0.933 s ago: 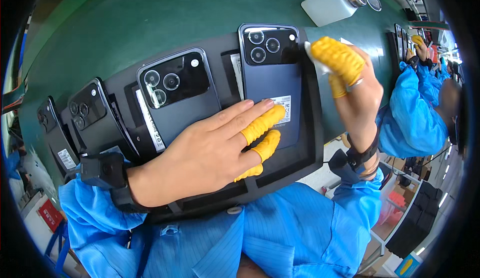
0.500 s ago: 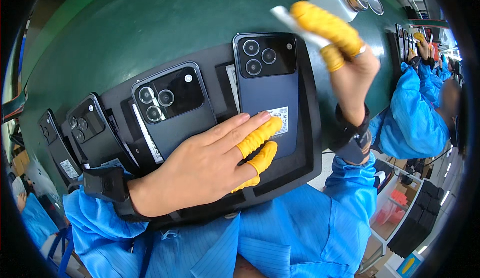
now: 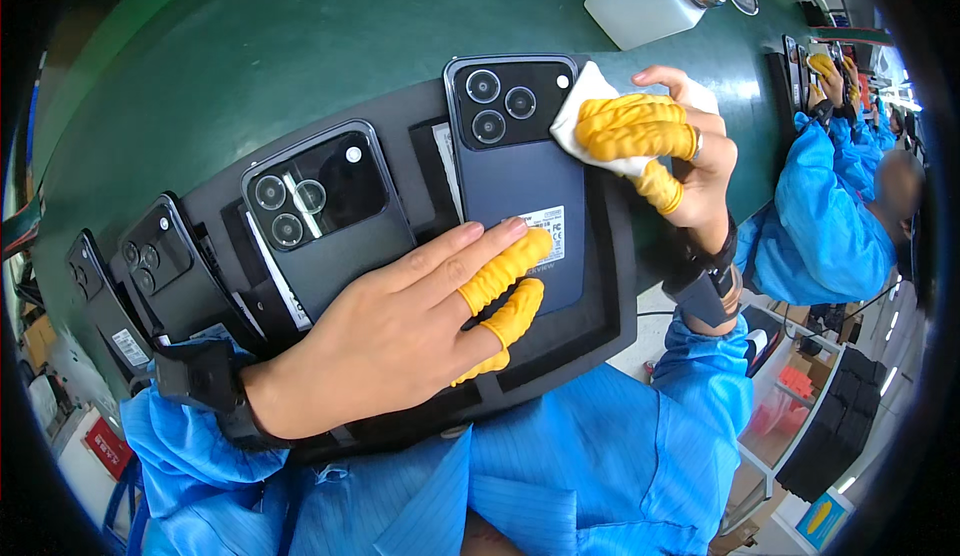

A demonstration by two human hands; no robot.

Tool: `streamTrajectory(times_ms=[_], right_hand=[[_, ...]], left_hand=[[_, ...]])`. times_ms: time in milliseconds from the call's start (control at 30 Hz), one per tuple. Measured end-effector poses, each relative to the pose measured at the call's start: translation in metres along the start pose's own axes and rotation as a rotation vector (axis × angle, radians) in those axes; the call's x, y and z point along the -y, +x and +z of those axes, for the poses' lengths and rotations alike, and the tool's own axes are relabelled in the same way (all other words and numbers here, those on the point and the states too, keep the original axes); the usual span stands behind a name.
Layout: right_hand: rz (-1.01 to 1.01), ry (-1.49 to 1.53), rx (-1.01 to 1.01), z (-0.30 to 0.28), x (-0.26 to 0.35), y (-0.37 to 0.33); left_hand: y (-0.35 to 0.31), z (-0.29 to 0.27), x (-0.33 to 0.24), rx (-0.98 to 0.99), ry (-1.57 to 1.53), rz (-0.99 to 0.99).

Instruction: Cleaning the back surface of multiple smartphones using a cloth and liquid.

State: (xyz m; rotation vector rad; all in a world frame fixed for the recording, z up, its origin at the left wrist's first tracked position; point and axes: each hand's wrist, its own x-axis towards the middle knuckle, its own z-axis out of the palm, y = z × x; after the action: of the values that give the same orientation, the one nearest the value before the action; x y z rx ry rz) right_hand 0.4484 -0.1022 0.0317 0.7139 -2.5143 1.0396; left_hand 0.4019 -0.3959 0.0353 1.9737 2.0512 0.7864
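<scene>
My left hand (image 3: 400, 321) lies across the lower part of a dark blue smartphone (image 3: 520, 191), its fingers laid out on the phone's back beside a white label. Yellow finger cots cover some of its fingers; two others are bare. In my right hand (image 3: 665, 141), also in yellow cots, a folded white wiping cloth (image 3: 592, 86) is pinched against the phone's upper right edge, level with the camera block. A second phone (image 3: 330, 196), dark with three lenses, lies just left, partly under my left hand.
The phones sit in a black tray (image 3: 615, 331) with slots. Two more phones (image 3: 165, 256) stand further left. A white bottle (image 3: 645, 4) with an open metal cap lies at the back on the green table (image 3: 300, 36). At right, a person in blue (image 3: 820, 221) works alongside.
My right hand has come down from near the bottle, bringing the white cloth to the phone's upper right edge. My left hand keeps its place on the phone; the view has shifted slightly.
</scene>
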Motion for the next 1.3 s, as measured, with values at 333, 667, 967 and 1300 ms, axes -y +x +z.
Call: streamTrajectory(times_ms=[333, 667, 967, 1300], right_hand=[[0.313, 0.217, -0.192, 0.022, 0.013, 0.028], [0.207, 0.185, -0.039, 0.019, 0.039, -0.019], [0.272, -0.004, -0.753, -0.038, 0.012, 0.024], [0.073, -0.943, -0.440, -0.055, -0.043, 0.023]], left_hand=[[0.000, -0.001, -0.001, 0.009, -0.012, -0.006], [0.004, -0.003, -0.001, 0.020, -0.019, -0.001], [0.000, -0.001, 0.005, -0.029, -0.029, 0.050], [-0.007, -0.009, -0.006, -0.113, 0.029, 0.064]])
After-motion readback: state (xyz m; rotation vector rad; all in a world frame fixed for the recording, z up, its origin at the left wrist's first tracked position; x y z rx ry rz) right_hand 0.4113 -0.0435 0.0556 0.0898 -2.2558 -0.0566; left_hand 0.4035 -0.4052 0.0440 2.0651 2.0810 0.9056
